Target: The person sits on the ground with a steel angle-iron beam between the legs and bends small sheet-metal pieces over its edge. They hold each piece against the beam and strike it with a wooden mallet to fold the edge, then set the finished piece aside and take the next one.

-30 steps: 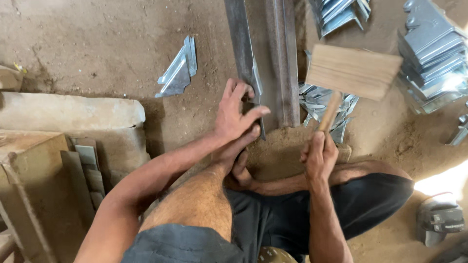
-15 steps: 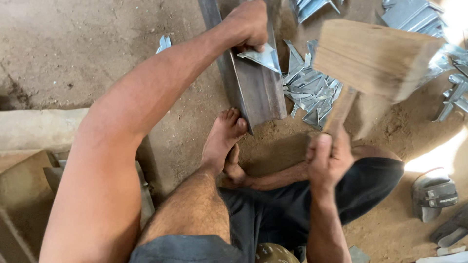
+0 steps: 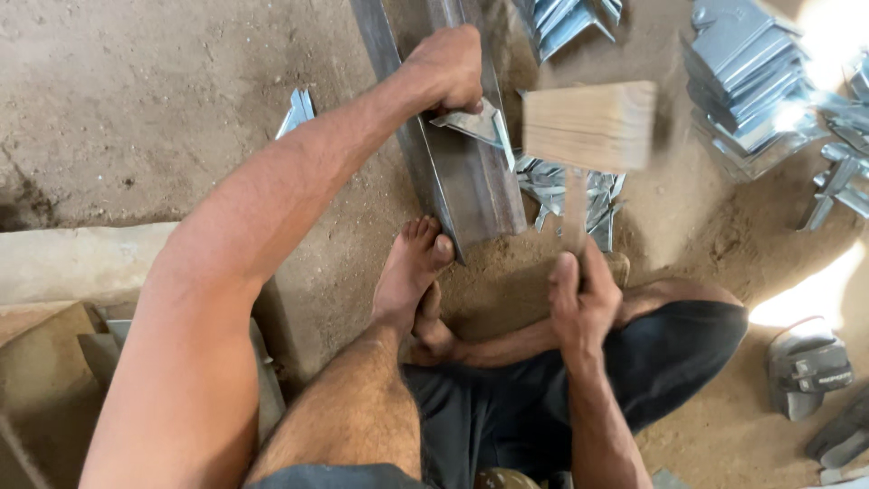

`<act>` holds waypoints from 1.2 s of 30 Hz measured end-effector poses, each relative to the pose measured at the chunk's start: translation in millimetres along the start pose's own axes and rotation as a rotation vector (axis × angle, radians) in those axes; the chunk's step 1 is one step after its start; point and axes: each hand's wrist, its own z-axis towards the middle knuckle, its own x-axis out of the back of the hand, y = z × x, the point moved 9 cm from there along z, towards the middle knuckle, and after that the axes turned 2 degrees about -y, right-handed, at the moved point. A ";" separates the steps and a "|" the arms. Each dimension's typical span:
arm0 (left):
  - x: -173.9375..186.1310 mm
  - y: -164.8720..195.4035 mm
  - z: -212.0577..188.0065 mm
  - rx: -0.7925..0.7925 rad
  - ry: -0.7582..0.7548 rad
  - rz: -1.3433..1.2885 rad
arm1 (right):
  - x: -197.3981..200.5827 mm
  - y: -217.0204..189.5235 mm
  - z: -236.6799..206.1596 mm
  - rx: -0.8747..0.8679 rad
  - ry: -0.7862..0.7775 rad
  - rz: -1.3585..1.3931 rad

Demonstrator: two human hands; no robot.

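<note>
Left hand [image 3: 445, 68], grip closed on a folded metal piece [image 3: 475, 122] pressed flat on the steel beam [image 3: 471, 186]; right hand [image 3: 579, 303], grip closed round the wooden mallet [image 3: 590, 125], whose head hangs just right of the piece, handle running back toward the body.

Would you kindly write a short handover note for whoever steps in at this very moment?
Left hand: grip on a bent metal piece, pressed on the steel beam.
Right hand: grip on the wooden mallet, raised beside the piece.
Left foot braces the beam's end.
Done: stacks of pieces at upper right.
Left: loose pieces heaped beside the beam.
</note>
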 end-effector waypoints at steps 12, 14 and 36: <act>28.2 46.4 -48.5 -0.335 0.120 -0.060 | 31.5 -4.8 -43.4 0.028 0.012 -0.583; 25.1 65.2 -96.3 -0.248 0.056 -0.098 | 37.6 -26.5 -46.3 0.124 -0.003 -0.672; -46.1 -64.2 -178.6 -0.076 0.549 -1.841 | -2.5 -19.8 0.2 0.253 -0.180 -0.652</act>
